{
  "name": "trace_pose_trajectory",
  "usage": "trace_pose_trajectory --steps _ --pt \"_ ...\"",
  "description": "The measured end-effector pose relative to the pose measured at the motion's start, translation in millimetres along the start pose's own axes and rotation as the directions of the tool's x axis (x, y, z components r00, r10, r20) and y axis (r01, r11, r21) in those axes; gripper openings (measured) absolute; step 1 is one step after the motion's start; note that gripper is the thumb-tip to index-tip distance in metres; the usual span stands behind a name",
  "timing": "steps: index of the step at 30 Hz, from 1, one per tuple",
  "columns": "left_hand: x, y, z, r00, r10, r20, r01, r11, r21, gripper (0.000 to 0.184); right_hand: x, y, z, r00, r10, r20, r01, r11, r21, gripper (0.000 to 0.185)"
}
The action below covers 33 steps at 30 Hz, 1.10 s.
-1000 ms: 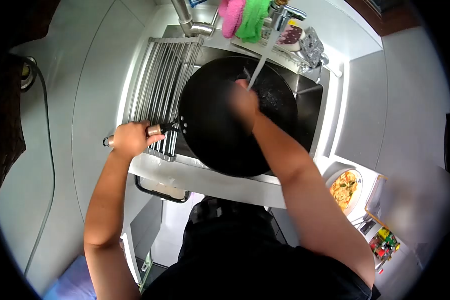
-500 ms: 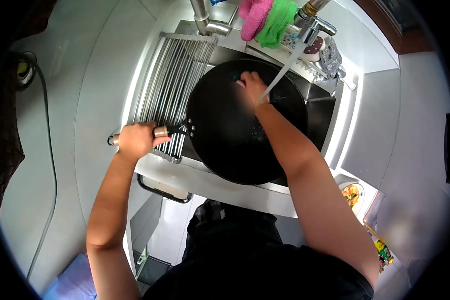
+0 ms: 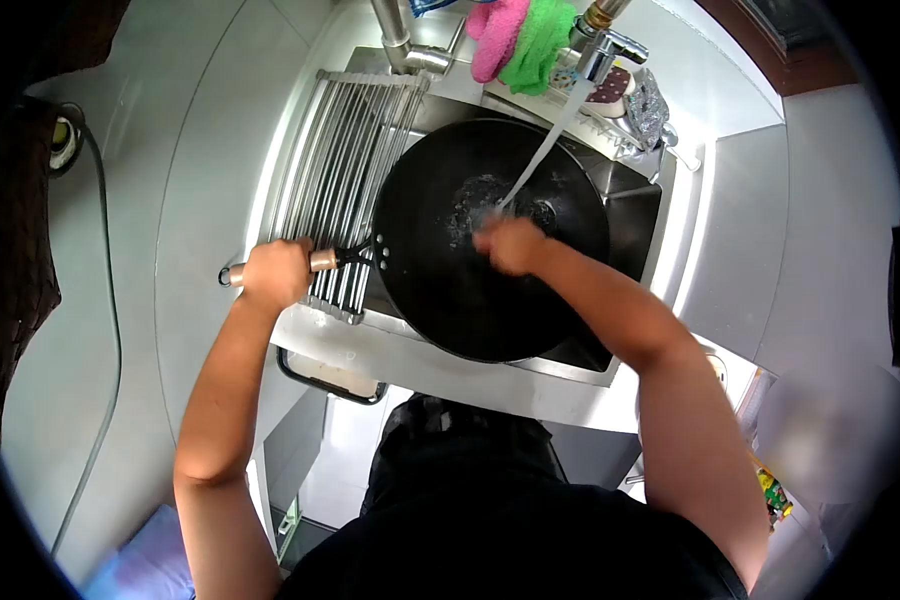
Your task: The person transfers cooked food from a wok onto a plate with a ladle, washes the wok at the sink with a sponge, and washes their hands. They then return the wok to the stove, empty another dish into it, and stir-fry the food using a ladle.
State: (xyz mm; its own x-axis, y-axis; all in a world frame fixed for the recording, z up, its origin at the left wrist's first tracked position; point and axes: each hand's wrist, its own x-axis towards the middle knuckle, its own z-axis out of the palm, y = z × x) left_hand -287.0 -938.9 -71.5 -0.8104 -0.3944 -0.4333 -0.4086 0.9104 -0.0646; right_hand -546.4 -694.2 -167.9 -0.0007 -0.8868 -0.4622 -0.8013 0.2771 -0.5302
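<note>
A pale surface (image 3: 420, 368) wraps around a stainless-steel sink (image 3: 632, 208), with smooth grey panels to either side. A large black wok (image 3: 435, 285) sits over the sink, its open side facing up and its left edge beside a rack (image 3: 332, 170) of metal rods laid across the sink's left part. The wok lies to the right of the left hand (image 3: 278, 272) and directly below the right hand (image 3: 513, 246), which is over the middle of its bowl.

The left hand is clenched around the wok's handle (image 3: 324, 260), above the front left part of the rack, with the ringed end jutting out past the fist. The right hand, blurred, has its fingers curled in toward the bowl; whether it grips anything, or touches the metal, cannot be told.

Behind the wok, a pink cloth (image 3: 497, 40) and a green cloth (image 3: 537, 47) hang side by side, just left of a chrome faucet (image 3: 598, 57). Crumpled foil (image 3: 649, 108) stands to the faucet's right, near the sink's back corner. A slim stream of water (image 3: 550, 142) runs slantwise from the spout into the bowl, landing beside the right hand, where wet, glistening patches mark the black interior.
</note>
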Motion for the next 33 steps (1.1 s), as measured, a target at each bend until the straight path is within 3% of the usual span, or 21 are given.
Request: trace_pose_trajectory --steps 1,2,3,5,6,9,11,12,16,19,20,21,23,24,25,27,28,29,31,32,33 --pt "0.4 -0.1 2.6 1.000 0.001 -0.017 -0.001 1.000 -0.003 0.010 1.5 -20.2 -39.4 0.966 0.258 0.020 -0.259 0.960 0.111 0.020" --pt "0.9 1.2 3.9 1.000 0.008 -0.021 -0.008 1.000 -0.006 0.010 30.8 -1.5 -3.0 0.962 0.111 -0.250 -0.087 0.991 0.106 0.018" --pt "1.1 0.9 4.5 1.000 0.007 -0.026 -0.008 1.000 -0.004 0.010 60.2 13.3 34.5 0.864 -0.049 -0.501 0.087 0.995 0.054 0.017" --pt "2.2 -1.2 1.8 1.000 0.007 -0.019 -0.006 1.000 0.019 0.010 70.6 -24.7 19.5 0.905 -0.211 -0.369 0.282 0.948 0.149 0.020" --pt "1.9 0.8 0.5 1.000 0.000 -0.008 0.000 0.999 0.033 0.010 75.2 -21.1 16.0 0.865 -0.213 -0.454 0.345 0.910 0.230 0.020" --pt "1.4 3.1 5.3 0.999 -0.033 0.043 0.030 0.998 0.062 0.009 94.2 -29.9 20.5 0.743 0.139 -0.655 0.211 0.880 0.426 0.017" --pt "3.8 5.6 3.0 0.995 -0.060 0.076 0.053 0.995 0.086 0.009 92.5 -56.8 32.7 0.697 -0.213 -0.684 0.481 0.847 0.227 0.013" --pt "6.5 5.5 2.2 0.995 -0.070 0.078 0.062 0.994 0.092 0.009 82.7 -68.2 30.6 0.737 -0.213 -0.641 0.508 0.801 0.317 0.012" --pt "3.6 8.4 4.2 0.991 -0.096 0.096 0.087 0.991 0.100 0.011 110.5 -33.1 16.7 0.690 0.166 -0.705 0.123 0.933 0.339 0.016" --pt "4.9 7.4 1.1 0.990 -0.090 0.109 0.080 0.992 0.100 0.011 86.5 -59.1 25.4 0.754 -0.247 -0.609 0.484 0.835 0.261 0.014" --pt "3.2 8.8 1.2 0.989 -0.085 0.119 0.074 0.993 0.097 0.011 81.5 -43.8 17.6 0.863 -0.291 -0.414 0.379 0.913 0.148 0.014" --pt "2.5 9.5 1.3 0.990 -0.082 0.115 0.071 0.993 0.092 0.011 90.4 -8.2 21.0 0.856 -0.292 -0.426 0.296 0.953 -0.059 0.016" --pt "2.4 8.1 0.8 0.991 -0.083 0.102 0.075 0.994 0.082 0.011 81.6 18.3 -5.8 0.828 0.197 -0.525 -0.198 0.979 0.055 0.019" --pt "2.9 5.8 2.4 0.993 -0.078 0.085 0.072 0.994 0.079 0.011 85.4 15.2 4.9 0.790 0.269 -0.551 -0.265 0.960 0.089 0.020" --pt "1.7 4.9 6.7 0.995 -0.065 0.073 0.060 0.996 0.072 0.010 108.8 31.5 48.9 0.841 0.127 -0.526 -0.162 0.987 -0.020 0.019" --pt "2.9 4.4 9.2 0.998 -0.041 0.041 0.039 0.997 0.063 0.009 64.9 -16.3 45.6 0.856 -0.238 -0.459 0.280 0.960 0.023 0.016" --pt "1.5 3.9 9.4 0.999 -0.032 0.029 0.030 0.998 0.064 0.009 54.1 -16.0 36.8 0.899 -0.308 -0.310 0.311 0.949 -0.039 0.015" --pt "-1.6 4.3 10.4 0.999 -0.023 0.023 0.022 0.998 0.063 0.008 52.6 -0.4 28.4 0.927 -0.094 -0.363 0.103 0.995 0.006 0.015" --pt "1.4 1.0 16.0 0.999 -0.036 -0.004 0.036 0.997 0.072 0.007 58.0 30.1 1.6 0.837 0.328 -0.438 -0.302 0.944 0.130 0.015" --pt "2.3 -0.7 17.9 0.999 -0.038 -0.004 0.038 0.996 0.078 0.007 66.2 21.8 1.0 0.725 0.434 -0.535 -0.375 0.900 0.221 0.016" --pt "1.6 1.3 20.1 0.999 -0.035 0.004 0.035 0.996 0.082 0.007 88.1 15.8 25.9 0.661 0.240 -0.711 -0.188 0.970 0.153 0.017"
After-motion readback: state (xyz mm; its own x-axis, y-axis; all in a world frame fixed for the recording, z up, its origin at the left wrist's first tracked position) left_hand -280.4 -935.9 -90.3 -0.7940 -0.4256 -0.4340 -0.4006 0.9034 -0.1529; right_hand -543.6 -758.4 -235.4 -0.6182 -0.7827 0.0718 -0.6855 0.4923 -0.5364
